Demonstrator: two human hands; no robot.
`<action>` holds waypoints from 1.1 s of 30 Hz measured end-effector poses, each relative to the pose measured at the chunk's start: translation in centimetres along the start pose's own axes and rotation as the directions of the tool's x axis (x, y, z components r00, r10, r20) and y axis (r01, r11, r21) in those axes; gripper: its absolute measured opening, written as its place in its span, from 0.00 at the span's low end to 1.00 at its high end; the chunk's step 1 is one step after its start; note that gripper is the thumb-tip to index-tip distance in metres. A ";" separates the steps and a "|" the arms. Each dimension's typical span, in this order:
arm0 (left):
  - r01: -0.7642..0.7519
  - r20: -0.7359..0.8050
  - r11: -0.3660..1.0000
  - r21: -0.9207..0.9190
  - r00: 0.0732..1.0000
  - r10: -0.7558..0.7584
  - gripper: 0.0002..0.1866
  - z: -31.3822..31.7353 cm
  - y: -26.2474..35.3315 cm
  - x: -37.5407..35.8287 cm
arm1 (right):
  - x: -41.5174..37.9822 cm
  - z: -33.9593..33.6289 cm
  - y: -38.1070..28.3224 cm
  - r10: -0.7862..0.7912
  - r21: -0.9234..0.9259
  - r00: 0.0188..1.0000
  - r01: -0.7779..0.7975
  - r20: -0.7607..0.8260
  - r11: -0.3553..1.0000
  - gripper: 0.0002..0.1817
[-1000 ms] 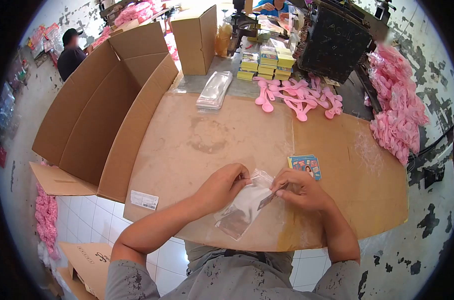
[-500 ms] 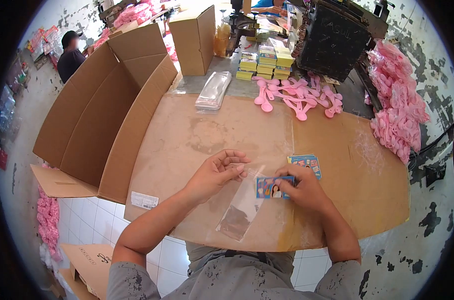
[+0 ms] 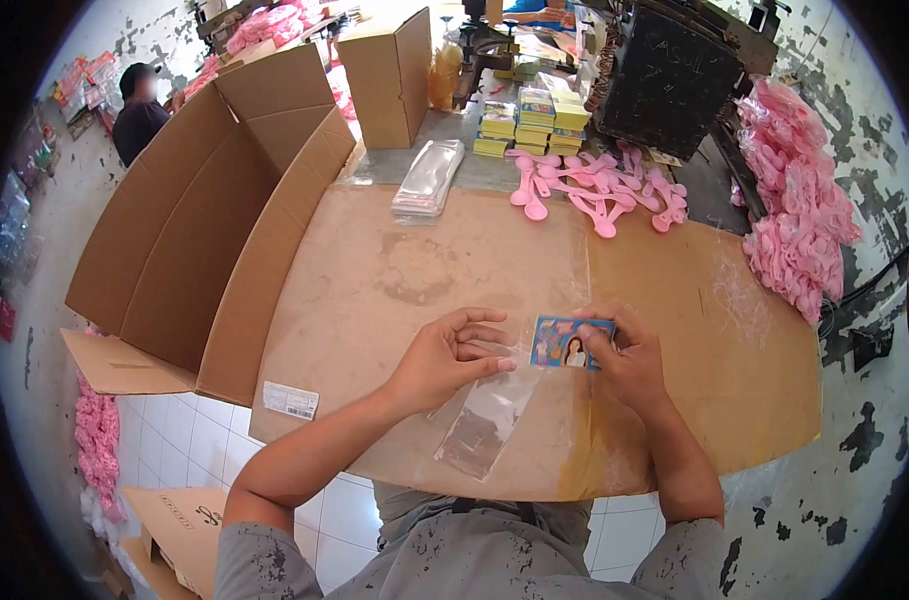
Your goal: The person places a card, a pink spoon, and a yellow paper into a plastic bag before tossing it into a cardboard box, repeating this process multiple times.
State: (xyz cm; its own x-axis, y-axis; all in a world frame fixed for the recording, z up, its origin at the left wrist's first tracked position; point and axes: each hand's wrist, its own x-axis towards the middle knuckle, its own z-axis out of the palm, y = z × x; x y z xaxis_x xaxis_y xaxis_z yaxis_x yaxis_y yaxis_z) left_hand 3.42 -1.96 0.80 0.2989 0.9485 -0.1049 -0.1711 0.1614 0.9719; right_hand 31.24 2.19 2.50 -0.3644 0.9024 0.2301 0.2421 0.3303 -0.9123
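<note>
My right hand (image 3: 627, 358) pinches a blue printed card (image 3: 553, 343) between thumb and fingers, its picture side up. The card's left end overlaps the upper end of a clear plastic bag (image 3: 483, 425), which slants across the cardboard sheet. My left hand (image 3: 455, 350) is at the bag's upper end, fingers curled, with the thumb tip close under the fingertips and the thin film at them. Farther up the sheet lies a stack of clear plastic bags (image 3: 430, 180).
Pink plastic spoons (image 3: 600, 190) lie beyond the cardboard sheet (image 3: 365, 300), near stacked cards (image 3: 535, 118). A large open carton (image 3: 265, 260) stands at left. Bagged pink items (image 3: 800, 220) hang at right, beside a black metal box (image 3: 670, 80). Another person (image 3: 140, 115) is at far left.
My right hand has moved right and slightly up with the card. My left hand has shifted slightly right, its fingers more spread. The small card pile by my right hand no longer shows.
</note>
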 end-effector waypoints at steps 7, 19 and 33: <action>-0.040 0.114 0.991 0.128 0.993 0.025 0.27 0.7 -0.5 -0.6 | -0.1 2.2 -1.3 -0.184 -0.112 0.979 0.193 0.083 0.975 0.15; -0.043 0.092 0.998 0.043 0.995 0.039 0.22 0.9 -0.6 -0.7 | -0.7 3.4 -0.7 0.074 0.202 0.995 -0.058 -0.072 0.978 0.11; -0.059 -0.054 0.998 -0.036 0.997 0.057 0.19 -1.0 -1.1 0.9 | 15.5 -14.6 10.6 -0.180 -0.722 0.982 0.085 -0.055 0.686 0.24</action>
State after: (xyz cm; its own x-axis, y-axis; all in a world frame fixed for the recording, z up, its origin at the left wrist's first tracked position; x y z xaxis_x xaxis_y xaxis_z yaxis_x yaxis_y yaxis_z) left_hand 2.94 -1.01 -0.59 0.2372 0.9696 -0.0601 -0.2219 0.1143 0.9683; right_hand 41.24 23.72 1.35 -0.3519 0.8420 0.4090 0.7846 0.5036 -0.3618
